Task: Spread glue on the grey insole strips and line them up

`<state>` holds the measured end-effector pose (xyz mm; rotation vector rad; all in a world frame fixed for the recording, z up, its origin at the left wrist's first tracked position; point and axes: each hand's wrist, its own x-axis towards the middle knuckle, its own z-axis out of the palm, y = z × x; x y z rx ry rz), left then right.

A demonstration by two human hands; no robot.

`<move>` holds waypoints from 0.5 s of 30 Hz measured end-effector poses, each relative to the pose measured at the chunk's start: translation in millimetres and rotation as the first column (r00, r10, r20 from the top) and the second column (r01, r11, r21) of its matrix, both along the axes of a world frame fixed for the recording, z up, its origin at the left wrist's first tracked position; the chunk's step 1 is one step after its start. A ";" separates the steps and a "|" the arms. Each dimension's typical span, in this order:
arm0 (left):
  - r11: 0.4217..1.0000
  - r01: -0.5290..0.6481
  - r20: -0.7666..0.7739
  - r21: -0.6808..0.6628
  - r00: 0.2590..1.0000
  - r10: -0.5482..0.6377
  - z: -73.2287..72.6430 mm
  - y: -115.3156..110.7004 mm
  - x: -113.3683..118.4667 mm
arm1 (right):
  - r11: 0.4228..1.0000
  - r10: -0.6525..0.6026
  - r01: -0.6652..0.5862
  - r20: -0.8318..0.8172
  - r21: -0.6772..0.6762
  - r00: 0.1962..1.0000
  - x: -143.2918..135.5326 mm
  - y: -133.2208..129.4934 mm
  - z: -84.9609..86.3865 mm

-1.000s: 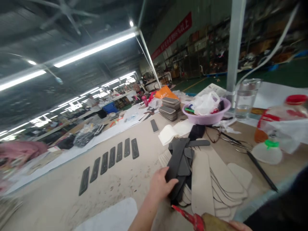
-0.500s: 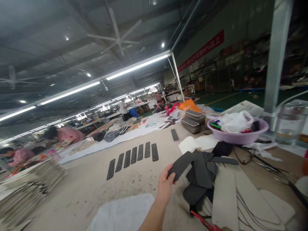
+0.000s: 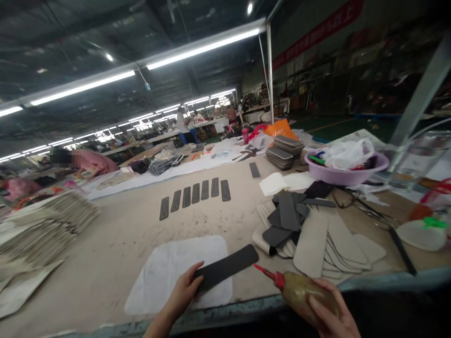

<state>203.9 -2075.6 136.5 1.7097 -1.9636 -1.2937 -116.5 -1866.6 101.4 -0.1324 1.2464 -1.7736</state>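
At the near edge of the counter (image 3: 116, 244), a dark strip (image 3: 225, 268) is pinched at its near end by the left hand (image 3: 185, 291), fingers closed on it. The strip is laid across a white sheet (image 3: 169, 272), its long axis running from the left hand up and to the right. A squeeze bottle (image 3: 299, 293) with a red nozzle is gripped in the closed right hand (image 3: 329, 314); the nozzle is pointed left toward the strip's far end and is just beside it, so the right hand's tool is nearer that end. The strip looks flat, matte, dark grey, with rounded ends. Further off a pile of grey and beige pieces (image 3: 310, 230) is heaped, and beyond it a row of dark strips (image 3: 193, 195) is laid out side by side.
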 end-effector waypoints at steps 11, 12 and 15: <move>0.676 0.530 0.313 -0.513 0.848 -0.428 -5.4 14.9 43.5 | 0.994 0.081 -0.107 -0.765 0.016 0.639 56.4 -33.5 14.4; 0.657 0.545 0.310 -0.521 0.838 -0.449 -5.9 15.5 45.1 | 0.987 0.084 -0.158 -0.834 -0.004 0.546 63.0 -39.0 17.0; 0.630 0.549 0.289 -0.550 0.833 -0.473 -7.3 15.4 45.9 | 0.943 0.077 -0.331 -0.942 -0.038 0.326 83.3 -55.1 24.4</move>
